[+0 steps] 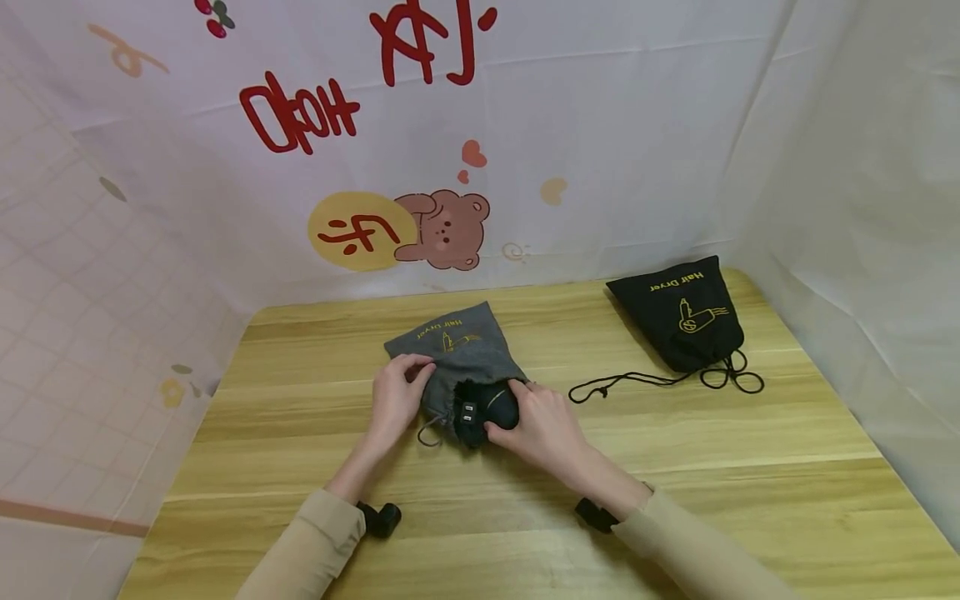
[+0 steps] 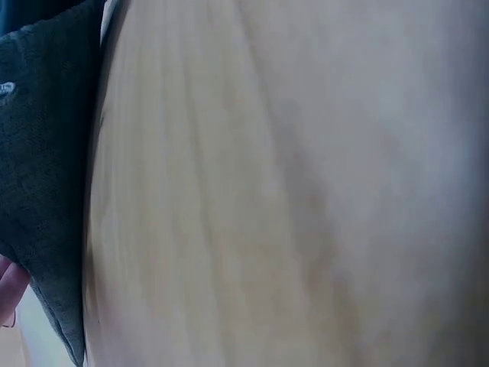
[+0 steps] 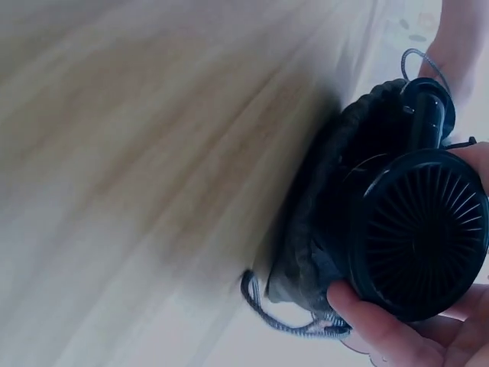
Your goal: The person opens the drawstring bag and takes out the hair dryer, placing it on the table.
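A grey drawstring bag (image 1: pixel 480 337) with yellow "Hair Dryer" print lies on the table, its gathered mouth facing me. Inside that mouth sits a black hair dryer (image 1: pixel 504 409), its round vented back end poking out; the rest is hidden in the cloth. My right hand (image 1: pixel 547 427) grips this end, thumb and fingers on opposite sides, as the right wrist view shows with the vent grille (image 3: pixel 424 233). On the bag's left side my left hand (image 1: pixel 396 392) pinches the fabric between thumb and fingers. A two-slot black piece (image 1: pixel 468 412) shows beside the dryer's end.
A black drawstring bag (image 1: pixel 675 321) with the same print lies at the back right, its cords (image 1: pixel 637 381) trailing left and forward. Printed white cloth (image 1: pixel 600 108) hangs behind and along the sides of the wooden table (image 1: pixel 495 533).
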`<state>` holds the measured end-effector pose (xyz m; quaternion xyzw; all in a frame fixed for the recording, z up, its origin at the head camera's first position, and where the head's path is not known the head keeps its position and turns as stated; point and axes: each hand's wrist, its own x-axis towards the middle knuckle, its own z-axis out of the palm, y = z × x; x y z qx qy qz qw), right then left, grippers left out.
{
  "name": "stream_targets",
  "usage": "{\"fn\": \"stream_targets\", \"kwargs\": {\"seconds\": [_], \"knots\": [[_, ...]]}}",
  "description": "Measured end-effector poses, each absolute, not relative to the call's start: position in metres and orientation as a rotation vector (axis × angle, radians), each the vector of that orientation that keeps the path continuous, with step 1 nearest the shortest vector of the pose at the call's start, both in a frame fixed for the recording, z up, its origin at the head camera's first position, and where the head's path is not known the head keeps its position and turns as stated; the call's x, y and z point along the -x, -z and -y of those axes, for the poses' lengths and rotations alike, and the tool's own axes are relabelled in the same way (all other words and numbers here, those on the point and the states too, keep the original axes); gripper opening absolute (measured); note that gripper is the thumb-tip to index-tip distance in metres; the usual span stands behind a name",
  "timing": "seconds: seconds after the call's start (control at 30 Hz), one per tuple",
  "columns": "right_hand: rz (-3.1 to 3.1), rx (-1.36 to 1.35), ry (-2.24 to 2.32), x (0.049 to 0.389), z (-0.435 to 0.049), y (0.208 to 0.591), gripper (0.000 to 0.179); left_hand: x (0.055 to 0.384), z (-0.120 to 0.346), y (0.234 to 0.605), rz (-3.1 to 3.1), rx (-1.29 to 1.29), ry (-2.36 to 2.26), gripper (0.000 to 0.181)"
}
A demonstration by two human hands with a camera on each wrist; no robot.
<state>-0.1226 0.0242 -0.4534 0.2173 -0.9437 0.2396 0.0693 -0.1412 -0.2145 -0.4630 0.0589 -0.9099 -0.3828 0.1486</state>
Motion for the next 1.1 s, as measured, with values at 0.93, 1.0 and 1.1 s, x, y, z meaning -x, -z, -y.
{"fn": "stream_targets", "kwargs": {"seconds": [0.93,1.0,1.1], "knots": [[3.09,-0.656,-0.757,0.13,-0.03,0.444,0.076,0.156,0.228,0.457,2.662,-0.114,1.097,0.016],[3.07,-0.643,-0.776,0.128,-0.031,0.444,0.075,0.156,0.229,0.457,2.66,-0.115,1.107,0.016],[3.033,-0.628,-0.805,0.126,-0.034,0.445,0.076,0.158,0.231,0.458,2.648,-0.115,1.119,0.015]]}}
